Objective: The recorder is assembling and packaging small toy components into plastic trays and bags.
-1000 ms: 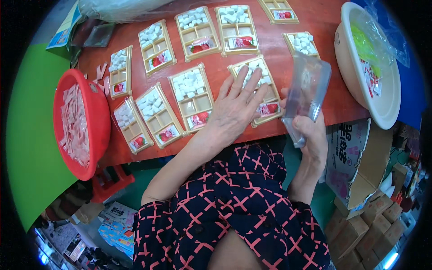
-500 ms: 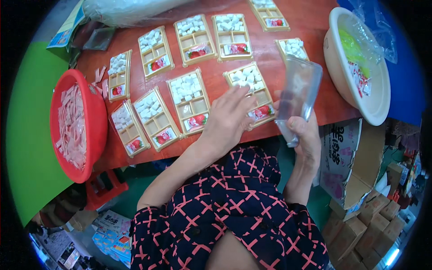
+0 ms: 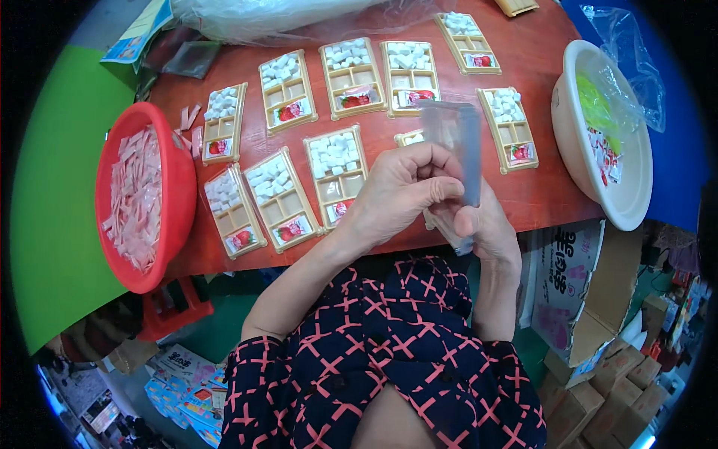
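Right hand (image 3: 493, 236) was clamped on the clear, oblong, rigid-plastic packaging (image 3: 452, 123) near its close end. Left hand (image 3: 400, 191) had thumb and bent fingers bunched at its left side; couldn't tell if they'd pinched any. Packaging sat in front of the torso, above the red tabletop (image 3: 538, 202): long axis fore-aft, far end pointing away, slightly left. Cream, compartmented plastic tray (image 3: 410, 138) with white cubes lay mostly hidden behind it. Farther off: crumpled clear plastic sheeting (image 3: 284, 22).
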Demonstrator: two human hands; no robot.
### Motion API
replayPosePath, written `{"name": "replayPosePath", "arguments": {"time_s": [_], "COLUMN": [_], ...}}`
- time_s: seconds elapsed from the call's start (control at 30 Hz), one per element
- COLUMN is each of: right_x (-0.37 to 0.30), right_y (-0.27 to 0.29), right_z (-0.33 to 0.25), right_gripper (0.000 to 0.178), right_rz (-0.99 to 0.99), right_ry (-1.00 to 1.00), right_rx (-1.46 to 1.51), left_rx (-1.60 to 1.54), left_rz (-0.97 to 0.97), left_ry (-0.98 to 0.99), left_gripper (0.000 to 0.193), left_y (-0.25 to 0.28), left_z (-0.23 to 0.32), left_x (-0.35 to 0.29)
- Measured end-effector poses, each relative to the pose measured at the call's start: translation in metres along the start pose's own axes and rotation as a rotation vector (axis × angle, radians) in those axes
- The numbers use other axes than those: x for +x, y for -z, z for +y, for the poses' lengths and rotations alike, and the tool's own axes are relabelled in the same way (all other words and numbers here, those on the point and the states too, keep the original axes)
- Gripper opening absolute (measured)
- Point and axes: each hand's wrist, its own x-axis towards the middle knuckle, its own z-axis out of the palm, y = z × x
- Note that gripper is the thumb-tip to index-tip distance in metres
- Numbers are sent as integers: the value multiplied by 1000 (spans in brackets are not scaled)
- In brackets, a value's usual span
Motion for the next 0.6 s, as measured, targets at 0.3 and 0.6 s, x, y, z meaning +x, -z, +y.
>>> {"name": "replayPosePath", "arguments": {"time_s": [0.3, 0.6], "right_x": [-1, -13], "right_y": [8, 1], "right_z": [11, -5], "right_gripper": [101, 76], "right_rz": [-13, 285], "right_ry": [-65, 120], "right_rx": [-5, -224], "left_rx": [30, -117], "left_rz": [-4, 65], "left_ry": [12, -98], "left_gripper": [7, 15], "left_y": [1, -10], "left_z": [-1, -16], "left_x": [-3, -10]}}
